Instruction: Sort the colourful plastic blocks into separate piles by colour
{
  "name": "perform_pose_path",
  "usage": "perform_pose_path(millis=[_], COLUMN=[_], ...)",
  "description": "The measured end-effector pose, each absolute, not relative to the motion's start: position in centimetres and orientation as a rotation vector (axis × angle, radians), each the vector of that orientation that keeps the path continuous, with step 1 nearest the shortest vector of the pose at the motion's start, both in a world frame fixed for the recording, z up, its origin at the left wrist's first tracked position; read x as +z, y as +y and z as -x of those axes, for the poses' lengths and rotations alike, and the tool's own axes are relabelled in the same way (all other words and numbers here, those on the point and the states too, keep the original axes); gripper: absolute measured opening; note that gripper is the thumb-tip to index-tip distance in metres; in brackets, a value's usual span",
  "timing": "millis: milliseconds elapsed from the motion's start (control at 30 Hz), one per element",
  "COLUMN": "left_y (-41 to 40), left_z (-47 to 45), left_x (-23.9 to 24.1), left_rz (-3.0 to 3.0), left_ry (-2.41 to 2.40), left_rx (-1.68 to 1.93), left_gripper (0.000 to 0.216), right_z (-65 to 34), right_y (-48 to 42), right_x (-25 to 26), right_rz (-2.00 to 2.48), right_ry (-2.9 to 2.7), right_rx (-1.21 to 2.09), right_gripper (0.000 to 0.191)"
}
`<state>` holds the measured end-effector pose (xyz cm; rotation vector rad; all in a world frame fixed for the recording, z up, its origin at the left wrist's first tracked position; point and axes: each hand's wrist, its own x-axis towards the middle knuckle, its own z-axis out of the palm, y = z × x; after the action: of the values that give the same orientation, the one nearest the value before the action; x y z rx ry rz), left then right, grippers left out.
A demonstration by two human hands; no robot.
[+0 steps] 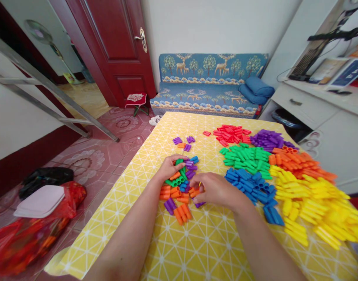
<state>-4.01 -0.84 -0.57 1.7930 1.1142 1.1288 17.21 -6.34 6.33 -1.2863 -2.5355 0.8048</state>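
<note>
My left hand (169,167) rests on the left side of a small mixed pile of plastic tube pieces (181,183), fingers curled over green and purple ones. Close beside it, my right hand (215,190) lies on the pile's right side with fingers bent down around orange and purple pieces; a bit of yellow shows by the thumb. What each hand actually grips is hidden. The pile sits on a table with a yellow patterned cloth (196,238).
Sorted heaps lie to the right: red (231,134), purple (266,139), green (247,158), orange (298,164), blue (253,187), yellow (316,207). A few loose purple pieces (183,141) lie farther back. A blue sofa (211,84), red door (114,47), white cabinet (322,117) and floor bags (35,218) surround the table.
</note>
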Motion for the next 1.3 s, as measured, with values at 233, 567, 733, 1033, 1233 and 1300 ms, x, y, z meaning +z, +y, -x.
perform_pose_path(millis=[233, 567, 733, 1033, 1233, 1300], left_y=[-0.9, -1.2, -1.3, -1.2, -1.0, -1.0], left_z=[4.1, 4.0, 3.9, 3.7, 3.4, 3.4], left_x=[-0.6, -0.6, -0.7, -0.7, -1.3, -1.3], left_rz=[-1.792, -1.856, -1.732, -1.704, -1.543, -1.501], left_ry=[1.101, 1.054, 1.041, 1.033, 1.002, 1.016], left_rx=[1.147, 1.102, 1.002, 1.017, 1.135, 1.159], left_gripper=[0.026, 0.029, 0.043, 0.037, 0.038, 0.039], right_z=[-16.2, -15.1, -15.0, -14.7, -14.8, -14.9], right_y=[-6.1, -4.0, -4.0, -4.2, -4.4, -4.3], right_x=[4.2, 0.3, -0.7, -0.7, -0.9, -0.9], right_rz=[1.352, 1.533, 1.371, 1.197, 1.29, 1.283], right_ry=[-2.54, -2.045, -1.791, -1.697, -1.558, -1.521], right_rx=[0.607, 0.357, 0.584, 0.792, 0.731, 0.738], right_gripper=[0.046, 0.047, 0.033, 0.032, 0.036, 0.032])
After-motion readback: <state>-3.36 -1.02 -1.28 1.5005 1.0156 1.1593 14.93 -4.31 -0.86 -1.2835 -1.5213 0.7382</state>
